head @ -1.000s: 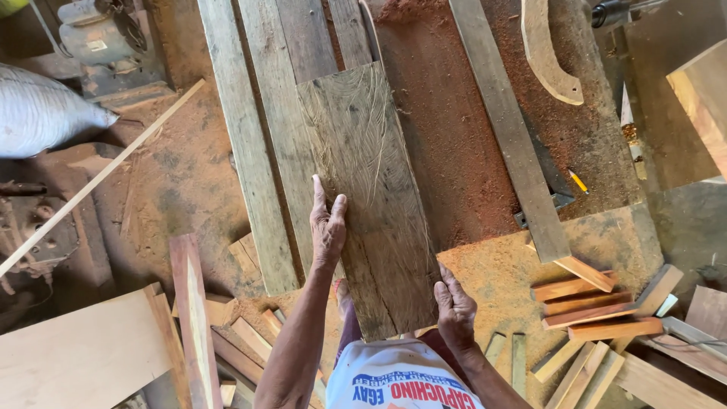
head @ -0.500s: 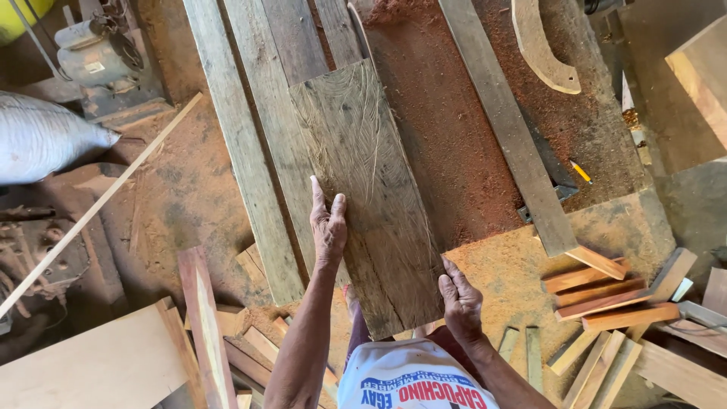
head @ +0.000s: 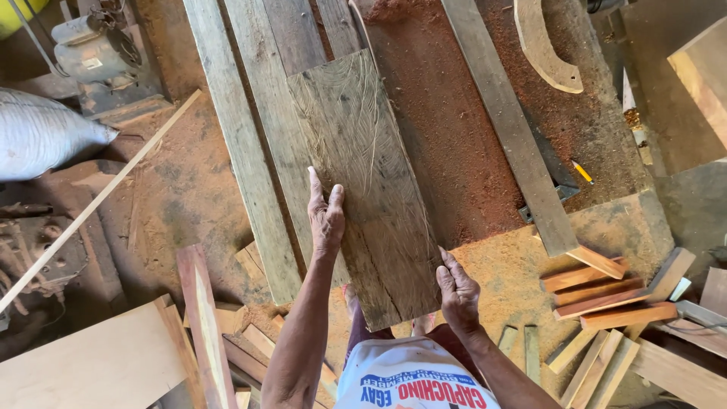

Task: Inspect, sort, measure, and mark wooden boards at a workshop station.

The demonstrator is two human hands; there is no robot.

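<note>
Left hand: my left hand point(head: 326, 220) lies flat, fingers stretched out, on the left long edge of the rough grey board point(head: 363, 182); it grips nothing, it only presses.
Right hand: my right hand point(head: 457, 291) sits at the board's near right corner, fingers curled loosely against its edge; whether it truly clasps the wood I cannot tell.
Board: broad, scored with curved saw marks, it lies lengthwise on the bench point(head: 424, 136), its near end jutting over the bench's near edge above my legs.
Left of the board: two long pale planks point(head: 250, 151) run alongside it, the nearer one touching its left edge.
Right of the board: red sawdust point(head: 447, 129) covers the bench top, and a long grey batten point(head: 511, 129) crosses it slantwise.
Far right corner: a curved wooden piece point(head: 541, 49) rests in the sawdust; a yellow pencil point(head: 581, 172) lies near the bench's right edge.
Near right: short reddish offcuts point(head: 606, 291) lie stacked just beside the batten's near end.
Far left: a grey motor point(head: 95, 49) and a white sack point(head: 42, 132) sit off the bench.
</note>
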